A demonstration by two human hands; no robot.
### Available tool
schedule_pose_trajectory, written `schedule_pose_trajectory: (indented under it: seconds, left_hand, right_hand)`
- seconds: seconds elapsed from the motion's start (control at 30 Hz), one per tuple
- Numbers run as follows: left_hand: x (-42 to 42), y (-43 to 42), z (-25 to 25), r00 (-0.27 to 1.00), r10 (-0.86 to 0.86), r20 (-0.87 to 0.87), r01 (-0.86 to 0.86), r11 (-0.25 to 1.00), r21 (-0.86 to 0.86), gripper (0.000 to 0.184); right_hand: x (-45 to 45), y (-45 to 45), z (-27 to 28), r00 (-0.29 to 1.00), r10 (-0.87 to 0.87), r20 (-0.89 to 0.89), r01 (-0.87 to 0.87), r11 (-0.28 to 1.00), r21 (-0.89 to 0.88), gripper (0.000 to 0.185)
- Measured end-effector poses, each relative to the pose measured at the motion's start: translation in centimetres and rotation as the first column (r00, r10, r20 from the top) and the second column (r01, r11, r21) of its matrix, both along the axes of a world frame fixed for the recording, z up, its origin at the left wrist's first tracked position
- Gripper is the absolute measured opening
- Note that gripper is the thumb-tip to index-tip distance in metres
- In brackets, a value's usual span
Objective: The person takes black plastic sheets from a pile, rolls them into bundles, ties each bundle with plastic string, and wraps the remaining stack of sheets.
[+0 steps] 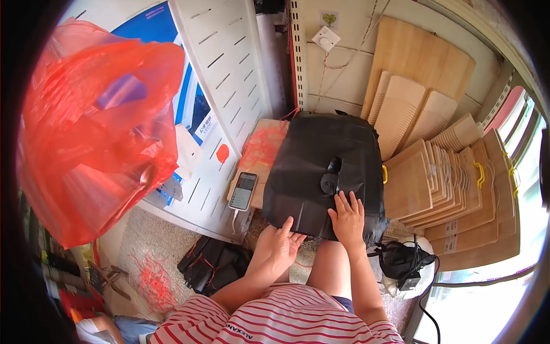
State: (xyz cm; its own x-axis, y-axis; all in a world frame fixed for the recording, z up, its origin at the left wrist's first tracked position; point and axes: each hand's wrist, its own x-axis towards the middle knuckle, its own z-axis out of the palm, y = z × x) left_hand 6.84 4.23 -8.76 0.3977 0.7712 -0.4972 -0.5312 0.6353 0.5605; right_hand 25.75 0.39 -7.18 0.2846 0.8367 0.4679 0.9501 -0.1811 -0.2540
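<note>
A large flat black bag (309, 155) with a small dark oval opening near its middle lies in front of me, its near edge above my thighs. My right hand (348, 221) rests flat on its near right part, fingers spread and pointing away from me. At the near left edge is my left hand (283, 243), palm partly turned up, thumb raised against the bag and fingers apart. Neither hand is closed on anything. Just left of the bag, a phone (243, 191) with a white cable lies on a board (259, 172).
A red plastic bag (103, 132) hangs at the left by a white slotted panel (229, 74). Wooden boards (458, 189) and washboards (401, 109) stand at the right. Black bundles (215, 264) and red strings (154, 284) lie on the floor, with black cables (409, 264) at the lower right.
</note>
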Motion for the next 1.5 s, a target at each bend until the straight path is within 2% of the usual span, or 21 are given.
schedule_pose_trajectory:
  seconds: [0.17,0.23,0.3,0.37,0.4,0.47,0.5,0.6,0.83,0.9,0.93,1.0,1.03,1.1,1.17,1.23,1.27,1.3,1.37,1.4,1.5]
  left_hand:
    - [-0.8,1.2,0.8,0.986,0.130,0.107,-0.122,0.989,-0.085,0.037]
    - [-1.1,1.3,-0.5,0.986,0.142,0.082,-0.138,0.989,-0.050,0.037]
    - [-1.3,1.2,-1.8,0.986,0.155,0.058,-0.155,0.988,-0.008,0.036]
    - [-1.4,1.0,-2.5,0.966,0.177,-0.187,-0.178,0.984,0.012,0.033]
    - [-1.1,0.9,-2.1,0.966,0.177,-0.190,-0.176,0.984,0.021,0.033]
    - [-0.5,0.6,-1.1,0.957,0.287,-0.028,-0.269,0.922,0.278,0.024]
    - [-0.4,0.8,-1.3,0.957,0.288,-0.030,-0.268,0.921,0.284,0.024]
    - [-0.7,1.1,-1.4,0.932,0.302,-0.198,-0.161,0.838,0.521,0.026]
    - [0.5,1.4,2.4,0.935,0.155,-0.318,0.097,0.751,0.653,0.028]
    - [1.3,1.8,3.6,0.923,0.144,-0.357,0.216,0.574,0.790,0.030]
    - [1.7,2.3,4.2,0.923,0.144,-0.356,0.217,0.568,0.794,0.030]
    - [2.1,2.8,4.9,0.913,0.108,-0.394,0.350,0.292,0.890,0.031]
    - [2.2,3.0,5.0,0.912,0.106,-0.396,0.352,0.290,0.890,0.031]
    - [2.6,3.4,5.1,0.890,0.153,-0.429,0.428,0.043,0.903,0.024]
    - [2.9,3.5,5.2,0.887,0.159,-0.433,0.439,-0.007,0.898,0.017]
    - [3.2,3.4,5.9,0.852,0.183,-0.491,0.514,-0.104,0.852,0.028]
    - [3.2,3.4,6.0,0.829,0.195,-0.524,0.554,-0.156,0.818,0.025]
    - [3.3,3.4,5.8,0.829,0.194,-0.524,0.554,-0.156,0.818,0.025]
    - [3.7,3.1,5.3,0.818,0.107,-0.565,0.574,-0.162,0.802,0.021]
    - [3.8,2.9,5.4,0.806,0.161,-0.570,0.592,-0.202,0.780,0.020]
    - [3.8,2.4,5.8,0.758,0.136,-0.638,0.651,-0.206,0.730,0.029]
  right_hand:
    - [-1.2,1.2,1.3,0.995,-0.083,-0.049,0.083,0.997,0.000,0.038]
    - [-2.3,3.3,2.6,0.929,0.093,-0.359,0.006,0.965,0.264,0.038]
    - [-3.1,6.0,3.2,0.659,0.250,-0.710,-0.029,0.951,0.308,0.044]
    - [-3.7,9.6,2.4,0.381,0.301,-0.874,0.027,0.941,0.336,0.053]
    - [-3.7,11.3,1.5,0.378,0.308,-0.873,0.030,0.939,0.344,0.053]
    - [-3.7,14.4,-0.7,-0.126,0.501,-0.856,0.186,0.859,0.476,0.063]
    - [-3.7,15.3,-2.0,-0.129,0.505,-0.853,0.188,0.857,0.479,0.063]
    - [-3.8,16.0,-3.5,-0.341,0.440,-0.831,0.261,0.893,0.366,0.069]
    - [-2.4,14.6,-2.3,-0.404,0.473,-0.783,0.233,0.881,0.412,0.072]
    - [-1.9,14.8,-3.7,-0.482,0.495,-0.723,0.269,0.869,0.415,0.073]
    - [-1.5,15.0,-4.0,-0.480,0.501,-0.720,0.271,0.865,0.422,0.073]
    - [-1.0,14.9,-4.5,-0.465,0.454,-0.760,0.182,0.889,0.420,0.079]
    - [-1.0,14.2,-3.6,-0.466,0.456,-0.758,0.185,0.888,0.420,0.079]
    - [-0.8,12.7,-1.7,-0.427,0.399,-0.812,0.135,0.915,0.379,0.082]
    - [-0.1,13.2,-2.8,-0.497,0.402,-0.769,0.241,0.916,0.322,0.080]
    - [0.4,11.7,-0.4,-0.695,0.304,-0.651,0.234,0.953,0.194,0.073]
    - [0.1,10.7,1.7,-0.710,0.355,-0.609,0.283,0.935,0.216,0.068]
    - [1.0,11.9,-0.4,-0.656,0.490,-0.574,0.232,0.855,0.464,0.070]
    - [1.7,9.6,3.5,-0.706,0.361,-0.610,0.149,0.917,0.370,0.074]
    - [2.3,9.0,4.4,-0.675,0.323,-0.663,0.134,0.938,0.321,0.074]
    - [5.0,8.8,5.3,-0.189,0.225,-0.956,0.232,0.956,0.179,0.077]
